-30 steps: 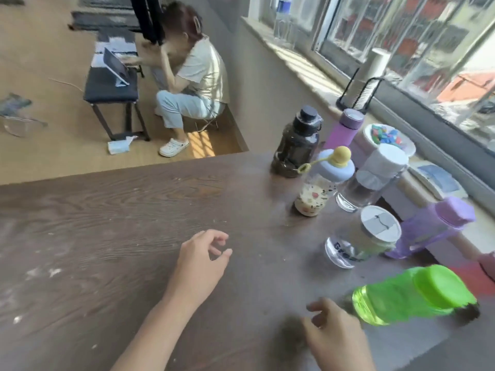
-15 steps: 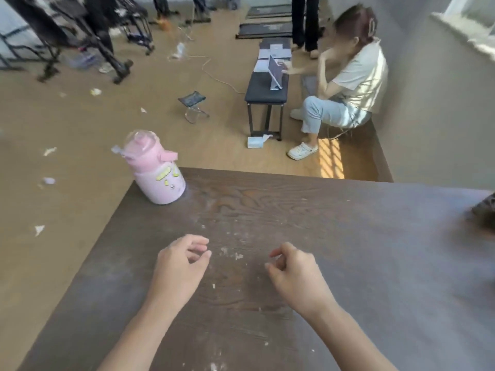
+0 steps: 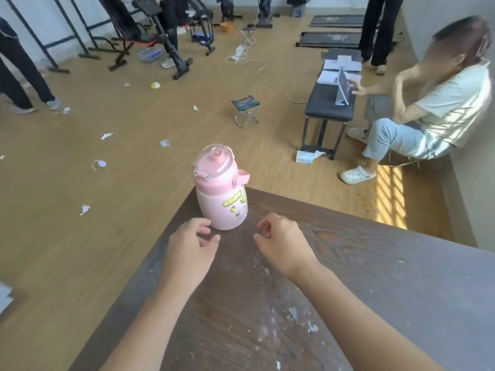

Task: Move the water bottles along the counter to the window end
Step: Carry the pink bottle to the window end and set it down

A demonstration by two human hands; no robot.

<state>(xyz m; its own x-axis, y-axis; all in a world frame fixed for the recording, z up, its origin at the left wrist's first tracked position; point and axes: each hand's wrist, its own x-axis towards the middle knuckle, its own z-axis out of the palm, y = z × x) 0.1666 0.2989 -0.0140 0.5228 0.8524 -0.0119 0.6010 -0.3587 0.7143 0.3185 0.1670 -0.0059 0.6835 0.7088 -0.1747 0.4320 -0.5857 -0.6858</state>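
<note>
We see the pink bottle (image 3: 221,195) in the middle of the frame, not moved yet, with our left hand (image 3: 188,251) and right hand (image 3: 284,243) open and empty beside it on the surface (image 3: 348,290).

You have one pink water bottle (image 3: 221,195) on the counter (image 3: 375,303), and it is the only bottle in view. You have two hands over the dark wood: one left hand (image 3: 190,249) and one right hand (image 3: 284,243), both empty with fingers loosely curled. You see one counter. Beyond it you can count one seated person (image 3: 434,108), one dark bench (image 3: 330,103) with one propped tablet (image 3: 343,88) on it, one small folding stool (image 3: 245,109), and one tissue pack (image 3: 305,156) on the floor by the bench. You can make out two dark floor mats (image 3: 332,38) at the far wall. Scraps of paper litter the floor, too scattered and small to count exactly.
</note>
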